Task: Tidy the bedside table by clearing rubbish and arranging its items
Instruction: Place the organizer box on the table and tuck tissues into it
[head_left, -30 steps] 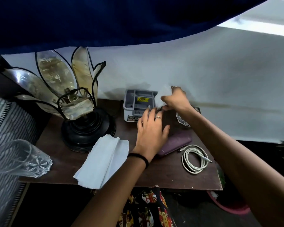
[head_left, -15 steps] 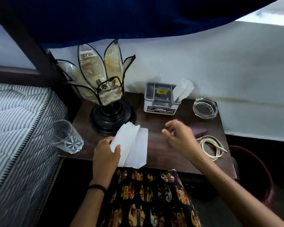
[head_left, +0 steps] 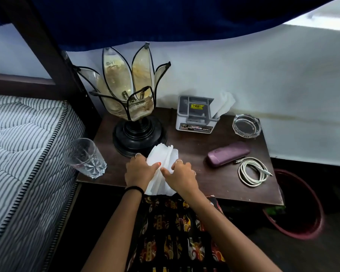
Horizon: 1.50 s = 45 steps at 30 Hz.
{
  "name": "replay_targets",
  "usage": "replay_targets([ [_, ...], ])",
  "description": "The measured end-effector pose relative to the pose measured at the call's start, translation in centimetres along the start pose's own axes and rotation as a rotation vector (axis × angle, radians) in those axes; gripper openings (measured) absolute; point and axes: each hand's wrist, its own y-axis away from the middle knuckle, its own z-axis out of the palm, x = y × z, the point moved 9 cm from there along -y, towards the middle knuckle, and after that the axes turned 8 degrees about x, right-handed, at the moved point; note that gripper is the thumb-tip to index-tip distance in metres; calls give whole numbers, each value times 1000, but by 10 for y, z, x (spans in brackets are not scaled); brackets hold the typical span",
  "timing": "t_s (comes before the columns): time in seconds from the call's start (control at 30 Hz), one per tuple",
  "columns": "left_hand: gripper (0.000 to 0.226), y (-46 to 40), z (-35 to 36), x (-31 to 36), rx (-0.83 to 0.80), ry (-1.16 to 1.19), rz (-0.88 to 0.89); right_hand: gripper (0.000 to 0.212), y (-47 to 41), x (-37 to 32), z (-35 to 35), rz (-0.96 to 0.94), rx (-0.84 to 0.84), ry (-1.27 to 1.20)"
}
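Note:
A stack of white tissues [head_left: 164, 157] lies at the front edge of the dark wooden bedside table [head_left: 214, 185], just before the lamp base. My left hand [head_left: 139, 170] grips its left side and my right hand [head_left: 182, 174] grips its right side, thumbs almost meeting on top. At the back stands a grey organiser box [head_left: 194, 116] with a white tissue [head_left: 223, 104] stuck in its right slot. A purple case [head_left: 228, 153] and a coiled white cable [head_left: 252, 171] lie on the right.
A petal-shaped glass lamp [head_left: 132, 107] on a black base stands back left. A drinking glass [head_left: 83, 158] sits at the table's front left corner beside the striped mattress [head_left: 22, 154]. A glass ashtray [head_left: 246, 125] is back right. A red bin [head_left: 300, 205] stands on the floor below right.
My right hand left the tissue in the organiser box and came back to the front. Both hands have closed on the tissue stack, bunching it. The view pulled back and shifted.

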Motion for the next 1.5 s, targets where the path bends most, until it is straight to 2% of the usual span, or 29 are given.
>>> replay_targets([
  [0.1,32,1,1,-3,-16,33,-35,65,2,-6,3,7,7,46],
  [0.23,31,2,5,-6,-49,69,-83,67,2,-9,7,29,25,23],
  [0.33,30,3,6,-6,-65,113,-104,46,-3,-14,13,20,5,-69],
  [0.43,29,4,6,-3,-101,178,-100,19,-4,-12,12,57,-57,-292],
  [0.53,29,8,1,1,-129,335,-137,21,-1,-11,2,88,-125,-534],
  [0.6,34,14,1,5,-213,534,-219,19,1,-16,-9,57,-180,-651],
  [0.67,44,26,6,15,-377,763,-334,17,5,-19,-21,56,-273,-786],
  [0.73,41,42,10,28,-550,916,-410,14,9,-21,-34,52,-371,-894],
  [0.8,36,57,11,43,-685,1053,-421,21,10,-21,-46,15,-428,-899],
  [0.87,39,62,11,52,-730,1169,-385,22,9,-17,-56,-9,-459,-854],
  [0.93,43,60,12,58,-694,1186,-321,26,8,-10,-62,-1,-482,-832],
  [1.0,41,54,13,60,-585,1168,-306,34,5,0,-65,36,-466,-870],
  [1.13,38,48,13,67,-427,1256,-298,19,11,19,-67,98,-474,-1024],
  [1.27,36,49,10,64,-277,1249,-280,18,17,46,-59,165,-398,-1089],
  [1.37,33,54,11,63,-239,1235,-263,19,16,58,-58,191,-281,-1188],
  [1.5,28,58,9,59,-276,1082,-211,25,10,63,-72,187,-224,-1359],
])
